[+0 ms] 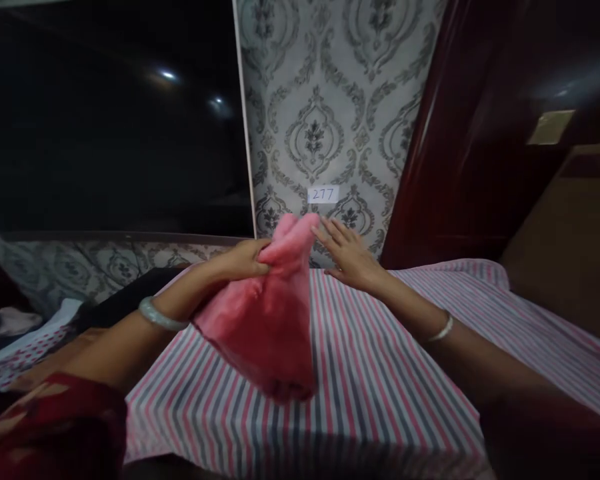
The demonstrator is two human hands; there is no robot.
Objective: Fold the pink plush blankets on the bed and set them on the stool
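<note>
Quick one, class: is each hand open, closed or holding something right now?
Left hand: closed, holding the pink-red cloth near its top.
Right hand: open, beside the cloth's top; whether it touches cannot be told.

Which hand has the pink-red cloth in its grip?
The left hand: it clutches the cloth near its top; the right hand is open beside it.

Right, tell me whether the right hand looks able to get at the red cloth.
Most likely yes: the right hand is open, its fingers right by the top of the red cloth, with nothing seen between. The left hand grips the opposite side.
</note>
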